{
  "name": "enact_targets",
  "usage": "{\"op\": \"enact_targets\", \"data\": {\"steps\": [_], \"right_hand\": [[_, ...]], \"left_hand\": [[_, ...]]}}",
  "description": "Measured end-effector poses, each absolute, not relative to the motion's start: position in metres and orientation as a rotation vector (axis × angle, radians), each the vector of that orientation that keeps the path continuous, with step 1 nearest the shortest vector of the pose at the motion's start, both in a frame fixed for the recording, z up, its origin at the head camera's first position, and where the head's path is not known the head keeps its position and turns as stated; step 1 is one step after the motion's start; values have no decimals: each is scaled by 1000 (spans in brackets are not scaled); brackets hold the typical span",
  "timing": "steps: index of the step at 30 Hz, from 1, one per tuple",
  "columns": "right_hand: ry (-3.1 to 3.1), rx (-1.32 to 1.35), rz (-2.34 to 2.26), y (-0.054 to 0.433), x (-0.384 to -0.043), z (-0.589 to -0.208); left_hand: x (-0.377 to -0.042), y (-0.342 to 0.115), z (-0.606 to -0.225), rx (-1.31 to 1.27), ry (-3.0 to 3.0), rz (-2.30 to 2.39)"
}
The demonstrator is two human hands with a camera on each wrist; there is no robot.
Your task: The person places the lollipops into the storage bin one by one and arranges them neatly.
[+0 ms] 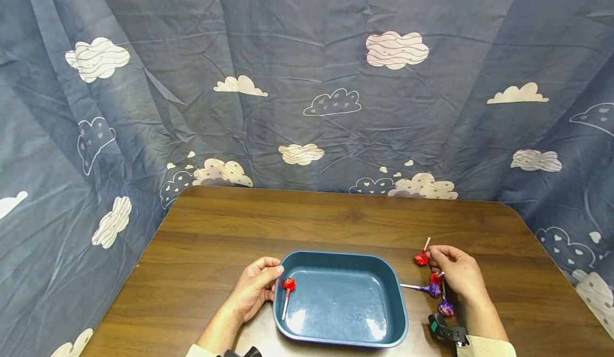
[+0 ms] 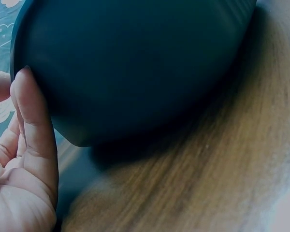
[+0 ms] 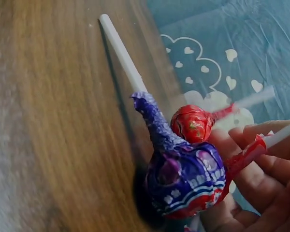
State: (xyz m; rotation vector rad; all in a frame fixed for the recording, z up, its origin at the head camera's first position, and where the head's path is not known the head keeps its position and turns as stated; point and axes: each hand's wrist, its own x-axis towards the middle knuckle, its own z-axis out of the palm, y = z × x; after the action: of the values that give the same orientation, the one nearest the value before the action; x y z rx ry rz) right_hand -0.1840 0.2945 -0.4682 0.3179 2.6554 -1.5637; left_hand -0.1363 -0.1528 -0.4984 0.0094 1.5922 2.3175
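Observation:
My left hand [image 1: 256,287] grips the left rim of a blue-grey rectangular bin [image 1: 340,341], thumb over the edge and fingers against the outer wall. Inside the bin, by its left wall, lies a red-wrapped lollipop [image 1: 289,284]. To the right of the bin, my right hand [image 1: 458,272] pinches another red lollipop [image 1: 420,259] near the base of its white stick. Below that hand are a third red lollipop [image 1: 436,278] and two purple ones, one [image 1: 434,290] with its stick towards the bin, the other [image 1: 445,308] nearer me. A purple lollipop [image 3: 186,179] partly hides the right fingers in the right wrist view.
The brown wooden table [image 1: 288,213] has rounded far corners. A blue curtain [image 1: 326,133] with cloud prints hangs behind it and along both sides. The right forearm, wearing a black wrist strap [image 1: 446,331], lies close to the purple lollipops.

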Motion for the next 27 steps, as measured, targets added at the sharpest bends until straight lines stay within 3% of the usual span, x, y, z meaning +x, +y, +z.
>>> {"op": "enact_targets", "data": {"steps": [8,27], "right_hand": [[2515,47,-1693,292,-182,-472],[2603,42,-1490,287,-180,-475]], "left_hand": [[-136,-153,-500,20,1589,2321],[-137,-154,-500,14,1606,2319]]}}
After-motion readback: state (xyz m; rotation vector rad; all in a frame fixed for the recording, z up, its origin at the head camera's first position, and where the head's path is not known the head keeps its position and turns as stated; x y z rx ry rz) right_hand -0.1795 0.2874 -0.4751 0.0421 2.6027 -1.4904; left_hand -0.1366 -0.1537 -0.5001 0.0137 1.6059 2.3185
